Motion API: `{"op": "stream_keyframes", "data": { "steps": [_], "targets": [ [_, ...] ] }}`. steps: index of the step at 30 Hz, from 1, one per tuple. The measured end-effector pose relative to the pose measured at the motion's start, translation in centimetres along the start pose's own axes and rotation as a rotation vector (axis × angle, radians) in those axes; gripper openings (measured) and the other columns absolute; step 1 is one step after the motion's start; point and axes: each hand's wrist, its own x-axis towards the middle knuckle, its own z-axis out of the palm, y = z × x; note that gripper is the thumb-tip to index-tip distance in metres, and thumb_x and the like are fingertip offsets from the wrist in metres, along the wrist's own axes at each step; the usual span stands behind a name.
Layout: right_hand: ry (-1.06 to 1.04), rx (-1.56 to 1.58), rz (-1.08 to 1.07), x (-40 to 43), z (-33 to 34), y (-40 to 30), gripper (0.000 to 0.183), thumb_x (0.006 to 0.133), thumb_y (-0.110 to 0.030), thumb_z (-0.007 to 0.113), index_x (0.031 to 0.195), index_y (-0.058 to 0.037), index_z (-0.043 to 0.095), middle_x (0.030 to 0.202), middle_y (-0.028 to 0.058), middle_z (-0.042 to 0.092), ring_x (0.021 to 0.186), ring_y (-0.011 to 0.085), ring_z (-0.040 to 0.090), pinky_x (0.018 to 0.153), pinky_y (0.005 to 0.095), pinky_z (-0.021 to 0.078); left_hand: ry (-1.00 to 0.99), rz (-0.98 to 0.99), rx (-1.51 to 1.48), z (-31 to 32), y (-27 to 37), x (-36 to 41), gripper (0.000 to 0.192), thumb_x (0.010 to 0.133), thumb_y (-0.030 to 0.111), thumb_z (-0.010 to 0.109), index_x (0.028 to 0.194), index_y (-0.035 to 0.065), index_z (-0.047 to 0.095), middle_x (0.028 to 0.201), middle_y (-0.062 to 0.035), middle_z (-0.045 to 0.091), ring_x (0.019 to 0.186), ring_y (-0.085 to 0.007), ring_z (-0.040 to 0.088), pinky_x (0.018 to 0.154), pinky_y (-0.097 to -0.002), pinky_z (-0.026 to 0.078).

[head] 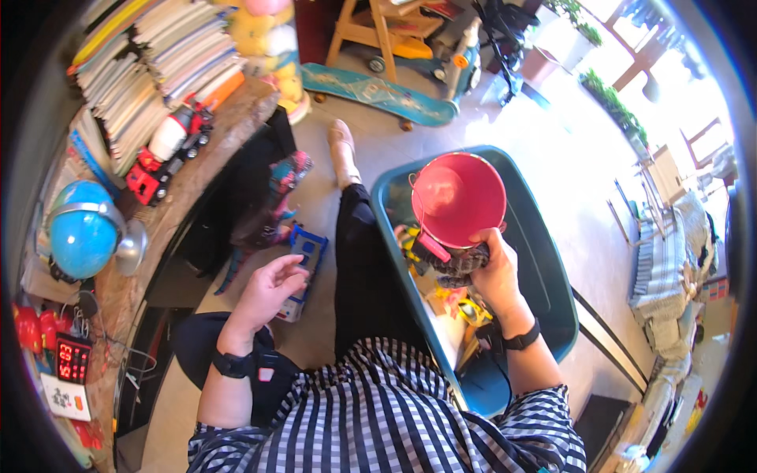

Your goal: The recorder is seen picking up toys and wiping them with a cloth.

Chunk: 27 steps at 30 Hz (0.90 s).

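Note:
My right hand (497,269) grips the lower rim of a pink bucket (467,195), whose open mouth faces up. The bucket is above a large teal plastic bin (559,313). Its wire handle with a pink grip (434,247) hangs at the near side, over a dark grey, textured object (455,266) beside my fingers; I cannot tell whether I hold that too. Yellow toy pieces (473,310) lie inside the bin. My left hand (275,290) is empty, its fingers loosely curled and apart. Next to it are a blue-and-white toy (310,251) and a toy dinosaur (260,213) on the floor.
A shelf (236,118) along the left carries stacked books (189,47), a red-and-white toy mixer truck (168,142) and a blue globe-like object (83,230). A teal skateboard (378,94) lies ahead, by a wooden stand (378,35). A covered sofa (662,260) stands at right.

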Motion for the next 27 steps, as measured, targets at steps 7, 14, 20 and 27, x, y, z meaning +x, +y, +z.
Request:
{"op": "stream_keyframes", "data": {
  "steps": [7, 14, 20, 27],
  "targets": [
    [-0.186, 0.324, -0.383, 3.9, 3.8, -10.4, 0.040, 0.053, 0.011, 0.055, 0.090, -0.0040, 0.056, 0.086, 0.0132, 0.062, 0.083, 0.0343, 0.062, 0.074, 0.0372, 0.0488, -0.024, 0.225, -0.491, -3.1, 4.9, 0.5, 0.067, 0.091, 0.035, 0.060, 0.139, -0.0013, 0.030, 0.118, -0.0133, 0.055, 0.103, -0.0202, 0.057, 0.089, -0.0342, 0.047],
    [-0.594, 0.602, -0.395, 5.5, 6.6, -15.4, 0.031, 0.065, -0.001, 0.075, 0.090, -0.0045, 0.056, 0.082, 0.0032, 0.060, 0.075, 0.0173, 0.060, 0.070, 0.0270, 0.0462, -0.161, 0.175, -0.202, -7.1, 8.4, -2.7, 0.082, 0.079, 0.049, 0.070, 0.137, 0.0000, 0.040, 0.130, -0.0103, 0.051, 0.117, -0.0169, 0.050, 0.100, -0.0321, 0.040],
    [-0.577, 0.815, -0.097, 7.3, 9.3, -13.6, 0.039, 0.075, -0.005, 0.075, 0.108, -0.0046, 0.056, 0.097, -0.0006, 0.059, 0.086, 0.0051, 0.052, 0.079, 0.0229, 0.0431, -0.353, 0.272, -0.376, -6.8, 5.7, -1.9, 0.097, 0.064, 0.032, 0.085, 0.141, 0.0028, 0.033, 0.134, -0.0048, 0.048, 0.122, -0.0124, 0.045, 0.104, -0.0290, 0.035],
    [-0.328, 1.336, 0.385, 8.0, 11.3, -14.5, 0.050, 0.082, 0.009, 0.052, 0.130, -0.0031, 0.047, 0.105, 0.0121, 0.063, 0.085, 0.0194, 0.064, 0.079, 0.0315, 0.0536, -0.297, 0.304, -0.779, -5.5, 3.6, 0.5, 0.079, 0.080, 0.032, 0.073, 0.141, 0.0029, 0.032, 0.132, -0.0070, 0.049, 0.117, -0.0158, 0.051, 0.101, -0.0321, 0.040]
  ]
}}
